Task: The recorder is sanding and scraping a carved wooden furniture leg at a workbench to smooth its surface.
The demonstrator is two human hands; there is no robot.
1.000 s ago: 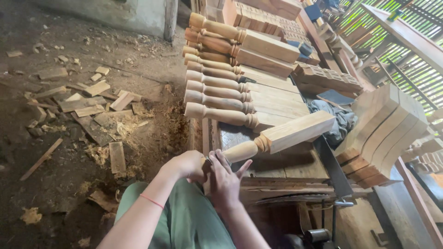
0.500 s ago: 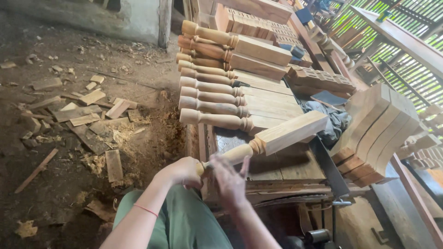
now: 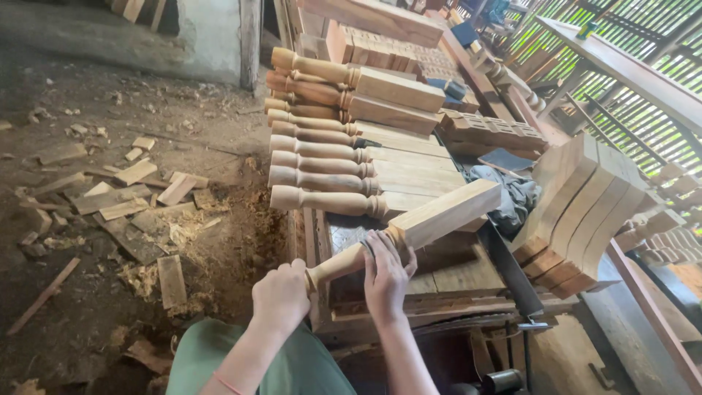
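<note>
Between your two hands, the turned wooden leg [image 3: 409,230] slants up and away to the right, round end low, square block high over the tabletop [image 3: 439,281]. Your left hand [image 3: 280,296] clamps the round tip, fingers closed around it; your right hand [image 3: 385,276] lies further up the shaft, fingers [image 3: 380,245] curled over it near the beaded collar. A second ago that right hand sat lower, close beside the left, fingers splayed. Finished legs [image 3: 329,157] lie stacked behind; offcuts [image 3: 131,194] litter the floor.

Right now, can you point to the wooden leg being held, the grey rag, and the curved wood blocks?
turned wooden leg [image 3: 446,216], head view, square end.
grey rag [image 3: 512,192], head view, middle folds.
curved wood blocks [image 3: 585,212], head view, stack's side.
</note>
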